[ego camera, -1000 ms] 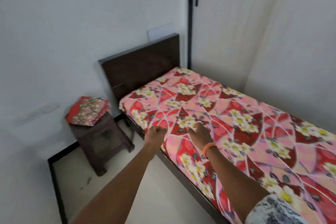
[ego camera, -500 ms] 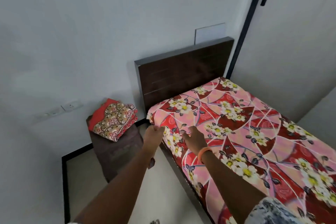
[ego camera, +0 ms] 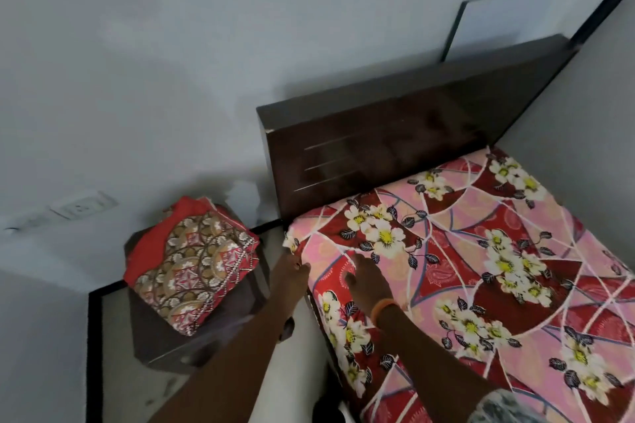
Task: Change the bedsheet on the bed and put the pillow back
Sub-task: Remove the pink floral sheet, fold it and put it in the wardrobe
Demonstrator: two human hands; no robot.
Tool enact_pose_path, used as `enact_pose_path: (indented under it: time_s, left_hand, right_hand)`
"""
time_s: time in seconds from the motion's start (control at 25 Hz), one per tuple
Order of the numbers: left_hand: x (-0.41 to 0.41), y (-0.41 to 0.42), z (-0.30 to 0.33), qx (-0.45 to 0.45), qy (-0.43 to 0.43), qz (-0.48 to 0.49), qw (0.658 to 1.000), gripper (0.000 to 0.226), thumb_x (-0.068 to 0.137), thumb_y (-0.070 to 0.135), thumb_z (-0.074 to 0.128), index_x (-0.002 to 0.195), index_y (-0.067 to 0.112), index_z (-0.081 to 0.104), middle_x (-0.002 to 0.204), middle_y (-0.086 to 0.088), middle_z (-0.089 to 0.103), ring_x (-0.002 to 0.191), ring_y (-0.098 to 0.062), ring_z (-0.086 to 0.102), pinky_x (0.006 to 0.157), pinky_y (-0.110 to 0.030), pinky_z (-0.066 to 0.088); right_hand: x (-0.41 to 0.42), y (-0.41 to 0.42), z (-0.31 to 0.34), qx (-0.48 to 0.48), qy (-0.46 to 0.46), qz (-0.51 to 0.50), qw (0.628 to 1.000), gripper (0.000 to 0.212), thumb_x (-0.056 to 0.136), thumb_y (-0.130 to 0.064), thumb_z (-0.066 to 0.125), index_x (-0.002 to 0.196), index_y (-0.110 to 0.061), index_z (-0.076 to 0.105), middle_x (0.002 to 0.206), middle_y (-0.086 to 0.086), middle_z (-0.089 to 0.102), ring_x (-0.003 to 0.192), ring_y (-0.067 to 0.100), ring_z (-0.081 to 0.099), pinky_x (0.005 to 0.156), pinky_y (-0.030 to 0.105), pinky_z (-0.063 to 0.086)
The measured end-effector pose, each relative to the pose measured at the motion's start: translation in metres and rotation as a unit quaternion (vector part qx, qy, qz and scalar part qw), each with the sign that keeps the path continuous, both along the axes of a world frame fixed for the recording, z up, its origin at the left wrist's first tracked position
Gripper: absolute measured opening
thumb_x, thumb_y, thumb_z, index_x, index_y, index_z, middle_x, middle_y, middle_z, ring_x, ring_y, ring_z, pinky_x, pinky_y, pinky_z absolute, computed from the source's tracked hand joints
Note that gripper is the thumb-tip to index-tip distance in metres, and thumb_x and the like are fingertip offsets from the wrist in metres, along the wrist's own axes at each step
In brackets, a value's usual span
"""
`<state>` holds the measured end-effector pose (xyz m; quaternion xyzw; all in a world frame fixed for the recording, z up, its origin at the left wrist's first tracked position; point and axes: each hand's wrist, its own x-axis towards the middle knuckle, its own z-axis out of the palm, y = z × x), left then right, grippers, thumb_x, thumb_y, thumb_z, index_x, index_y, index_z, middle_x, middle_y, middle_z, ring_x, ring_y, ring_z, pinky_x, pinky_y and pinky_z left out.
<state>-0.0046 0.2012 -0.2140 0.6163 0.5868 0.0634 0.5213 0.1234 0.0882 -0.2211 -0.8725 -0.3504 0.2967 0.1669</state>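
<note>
A pink and red flowered bedsheet (ego camera: 481, 251) covers the bed, which has a dark wooden headboard (ego camera: 395, 148). My left hand (ego camera: 290, 268) grips the sheet's edge at the near head corner of the mattress. My right hand (ego camera: 367, 280), with an orange band on the wrist, lies flat on the sheet just beside that corner, fingers spread. A red patterned pillow (ego camera: 196, 261) rests on a dark stool to the left of the bed.
The brown stool (ego camera: 192, 343) stands on the pale floor between the wall and the bed. A wall socket (ego camera: 82, 206) sits low on the left wall. White walls close in behind the headboard and along the bed's far side.
Both hands have travelled along the bed's edge towards the headboard and now sit at the head corner. The view has swung closer to the headboard and stool.
</note>
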Motion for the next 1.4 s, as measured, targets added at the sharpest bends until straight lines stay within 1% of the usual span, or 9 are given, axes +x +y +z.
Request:
enact_pose_path:
  time_s: [0.16,0.32,0.56,0.72,0.84,1.0,1.16,1.28,1.4]
  left_hand:
    - [0.059,0.053,-0.093,-0.037,0.059,-0.007,0.998,0.036,0.088,0.022,0.067,0.118,0.001,0.063,0.119,-0.017,0.065,0.113,-0.033,0.061,0.097,-0.04,0.048]
    - [0.114,0.103,-0.179,-0.008,0.127,-0.03,0.991,0.068,0.095,0.031,0.061,0.151,0.006,0.032,0.151,-0.02,0.039,0.137,-0.036,0.042,0.111,-0.042,0.037]
    - [0.129,0.106,-0.241,0.127,0.144,0.072,0.979,0.015,0.09,0.011,0.066,0.096,-0.002,0.072,0.097,-0.021,0.071,0.092,-0.034,0.067,0.08,-0.033,0.049]
    - [0.162,0.062,-0.203,0.045,-0.032,-0.159,0.986,0.012,0.088,0.004,0.065,0.089,0.009,0.076,0.086,-0.001,0.073,0.075,-0.003,0.064,0.073,-0.016,0.048]
    - [0.191,0.031,-0.187,-0.045,-0.113,-0.256,0.959,0.006,0.087,0.003,0.065,0.087,0.007,0.069,0.087,0.001,0.06,0.078,-0.007,0.058,0.072,-0.022,0.045]
    - [0.253,-0.016,-0.164,-0.198,-0.2,-0.332,0.9,0.009,0.094,0.005,0.061,0.1,0.0,0.063,0.095,-0.003,0.058,0.085,-0.005,0.055,0.08,-0.019,0.044]
    - [0.328,-0.089,-0.143,-0.261,-0.174,-0.406,0.859,0.012,0.094,0.01,0.062,0.102,0.001,0.065,0.093,-0.003,0.062,0.089,-0.01,0.056,0.081,-0.021,0.047]
    - [0.366,-0.095,-0.151,-0.068,-0.122,-0.456,0.879,0.028,0.082,0.015,0.069,0.107,0.002,0.065,0.111,-0.017,0.063,0.1,-0.022,0.057,0.091,-0.035,0.049]
    - [0.38,-0.052,-0.182,0.18,0.117,-0.502,0.838,0.102,0.073,0.04,0.08,0.152,0.011,0.023,0.155,-0.028,0.019,0.142,-0.047,0.021,0.113,-0.059,0.024]
  right_hand:
    - [0.056,0.051,-0.081,-0.062,-0.011,0.048,0.997,0.053,0.099,-0.028,0.048,0.148,-0.015,0.034,0.146,0.008,0.043,0.132,0.026,0.046,0.106,0.044,0.043]
    - [0.095,0.095,-0.154,-0.048,-0.027,0.079,0.995,0.06,0.1,-0.023,0.048,0.154,-0.017,0.023,0.161,0.011,0.02,0.142,0.03,0.034,0.108,0.044,0.043]
    - [0.113,0.099,-0.218,-0.063,-0.094,0.055,0.992,0.068,0.093,-0.029,0.059,0.151,-0.018,0.026,0.155,0.01,0.031,0.126,0.033,0.05,0.098,0.05,0.048]
    - [0.137,0.102,-0.206,0.032,0.014,0.054,0.998,0.09,0.086,-0.011,0.063,0.156,-0.032,0.01,0.128,0.01,0.049,0.102,0.026,0.06,0.086,0.041,0.054]
    - [0.181,0.065,-0.192,-0.031,0.001,0.142,0.989,0.059,0.084,-0.008,0.056,0.14,-0.027,0.051,0.119,0.012,0.067,0.101,0.032,0.067,0.082,0.041,0.056]
    - [0.227,-0.023,-0.158,-0.006,-0.074,-0.005,0.997,0.025,0.073,-0.004,0.052,0.088,-0.012,0.071,0.079,0.015,0.072,0.072,0.035,0.069,0.06,0.034,0.049]
    - [0.256,-0.101,-0.132,-0.046,-0.129,-0.213,0.967,0.017,0.073,-0.002,0.052,0.08,-0.007,0.068,0.07,0.019,0.068,0.063,0.037,0.066,0.056,0.029,0.038]
    - [0.278,-0.112,-0.147,-0.134,-0.101,-0.217,0.962,0.015,0.08,0.002,0.059,0.084,-0.008,0.07,0.081,0.023,0.07,0.079,0.041,0.068,0.064,0.036,0.047]
    - [0.3,-0.096,-0.174,-0.165,-0.019,-0.2,0.966,0.016,0.082,-0.004,0.06,0.09,-0.008,0.072,0.098,0.022,0.07,0.095,0.038,0.067,0.078,0.036,0.051]
